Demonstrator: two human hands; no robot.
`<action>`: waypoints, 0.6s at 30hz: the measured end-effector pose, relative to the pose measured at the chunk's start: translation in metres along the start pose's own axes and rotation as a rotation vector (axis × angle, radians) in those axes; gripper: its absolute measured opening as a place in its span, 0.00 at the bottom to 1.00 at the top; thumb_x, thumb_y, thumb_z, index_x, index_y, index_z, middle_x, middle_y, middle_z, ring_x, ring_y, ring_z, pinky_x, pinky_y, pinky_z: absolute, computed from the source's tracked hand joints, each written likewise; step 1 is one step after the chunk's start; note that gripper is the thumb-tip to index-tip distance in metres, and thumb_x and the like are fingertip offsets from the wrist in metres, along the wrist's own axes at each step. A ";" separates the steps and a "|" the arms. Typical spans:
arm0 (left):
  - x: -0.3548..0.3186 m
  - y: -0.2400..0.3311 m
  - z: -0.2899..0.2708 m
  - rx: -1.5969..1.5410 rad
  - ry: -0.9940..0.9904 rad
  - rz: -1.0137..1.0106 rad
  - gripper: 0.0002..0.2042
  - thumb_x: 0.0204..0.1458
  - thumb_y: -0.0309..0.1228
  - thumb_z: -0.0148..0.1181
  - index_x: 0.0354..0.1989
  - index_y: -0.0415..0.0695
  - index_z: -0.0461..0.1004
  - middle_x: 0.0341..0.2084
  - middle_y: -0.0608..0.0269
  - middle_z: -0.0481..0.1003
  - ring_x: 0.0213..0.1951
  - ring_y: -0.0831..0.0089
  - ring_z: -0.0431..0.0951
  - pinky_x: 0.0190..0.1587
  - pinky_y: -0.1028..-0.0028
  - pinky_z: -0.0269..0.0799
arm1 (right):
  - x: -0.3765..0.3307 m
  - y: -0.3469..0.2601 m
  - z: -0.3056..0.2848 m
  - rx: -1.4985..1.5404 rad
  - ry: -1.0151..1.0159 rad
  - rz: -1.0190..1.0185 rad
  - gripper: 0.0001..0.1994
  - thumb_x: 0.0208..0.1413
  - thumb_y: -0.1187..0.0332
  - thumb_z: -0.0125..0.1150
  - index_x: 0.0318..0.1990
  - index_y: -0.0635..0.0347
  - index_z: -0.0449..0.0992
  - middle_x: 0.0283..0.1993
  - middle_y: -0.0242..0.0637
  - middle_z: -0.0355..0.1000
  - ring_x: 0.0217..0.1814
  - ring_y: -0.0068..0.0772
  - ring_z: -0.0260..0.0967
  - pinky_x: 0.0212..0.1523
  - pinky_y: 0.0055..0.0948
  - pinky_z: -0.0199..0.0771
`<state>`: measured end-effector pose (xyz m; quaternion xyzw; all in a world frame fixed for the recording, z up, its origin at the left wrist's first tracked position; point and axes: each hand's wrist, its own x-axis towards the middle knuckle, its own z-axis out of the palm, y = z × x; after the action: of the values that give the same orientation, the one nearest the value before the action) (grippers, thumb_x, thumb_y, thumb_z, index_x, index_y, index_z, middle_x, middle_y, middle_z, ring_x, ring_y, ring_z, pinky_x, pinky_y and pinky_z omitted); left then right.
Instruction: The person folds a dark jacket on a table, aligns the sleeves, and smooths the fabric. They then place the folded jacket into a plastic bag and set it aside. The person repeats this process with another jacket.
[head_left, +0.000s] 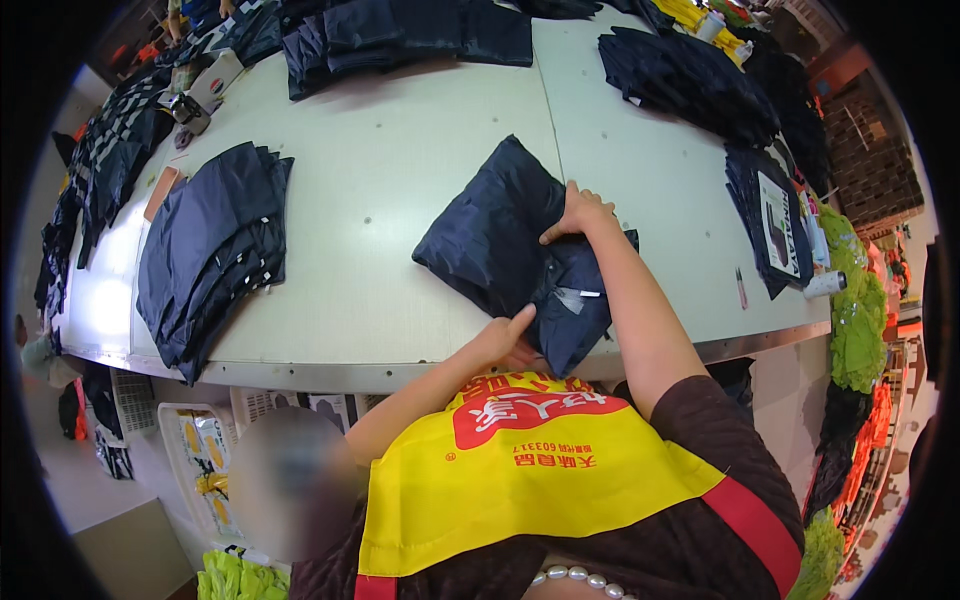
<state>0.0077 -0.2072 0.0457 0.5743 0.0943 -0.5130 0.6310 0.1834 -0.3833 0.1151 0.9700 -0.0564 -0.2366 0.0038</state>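
A dark navy garment, folded into a thick bundle, lies at a slant on the pale table in front of me. A small white label shows on its lower part, near my forearm. My right hand grips the bundle's right side, thumb on the cloth and fingers bent over toward the far side. At the table's near edge, my left hand holds the lower corner with the thumb on top; its other fingers are partly hidden under the cloth.
Stacks of dark folded garments sit at the left, far side and far right. Small snips and a white roll lie on the right. Bright green cloth hangs beyond the right edge. White crates stand below.
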 end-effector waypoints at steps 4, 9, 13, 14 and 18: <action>-0.061 0.003 -0.028 1.174 0.626 0.798 0.25 0.53 0.42 0.52 0.58 0.45 0.62 0.52 0.45 0.68 0.52 0.51 0.70 0.54 0.55 0.64 | 0.004 0.005 0.003 0.025 -0.086 0.006 0.58 0.16 0.40 0.78 0.60 0.56 0.57 0.59 0.40 0.65 0.62 0.42 0.62 0.60 0.49 0.56; -0.016 -0.003 -0.080 1.902 0.854 1.097 0.25 0.48 0.31 0.54 0.58 0.50 0.62 0.60 0.52 0.58 0.64 0.56 0.53 0.63 0.44 0.31 | 0.042 0.007 0.023 0.111 -0.265 -0.090 0.57 0.15 0.42 0.78 0.59 0.59 0.60 0.55 0.45 0.69 0.57 0.43 0.67 0.55 0.44 0.67; -0.006 0.042 -0.085 1.897 0.787 1.547 0.21 0.51 0.34 0.48 0.57 0.55 0.63 0.54 0.59 0.67 0.59 0.63 0.64 0.63 0.48 0.42 | 0.053 0.033 0.048 0.243 -0.165 -0.295 0.45 0.15 0.48 0.80 0.50 0.60 0.74 0.50 0.45 0.73 0.52 0.43 0.71 0.52 0.39 0.70; -0.012 0.052 -0.084 1.804 0.690 1.619 0.20 0.52 0.34 0.47 0.56 0.55 0.63 0.51 0.58 0.69 0.57 0.62 0.65 0.62 0.48 0.46 | 0.057 0.042 0.056 0.380 -0.192 -0.343 0.40 0.16 0.51 0.80 0.44 0.61 0.77 0.44 0.45 0.75 0.47 0.41 0.73 0.50 0.37 0.70; -0.025 0.071 -0.084 1.876 0.418 1.513 0.17 0.49 0.29 0.52 0.50 0.48 0.67 0.30 0.61 0.71 0.38 0.68 0.72 0.60 0.58 0.56 | 0.027 0.022 0.042 0.407 -0.227 -0.264 0.30 0.24 0.57 0.78 0.39 0.64 0.79 0.38 0.44 0.77 0.39 0.39 0.74 0.45 0.33 0.72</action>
<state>0.0898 -0.1384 0.0808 0.7880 -0.5702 0.2163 0.0843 0.1854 -0.4070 0.0658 0.9170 0.0240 -0.3261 -0.2284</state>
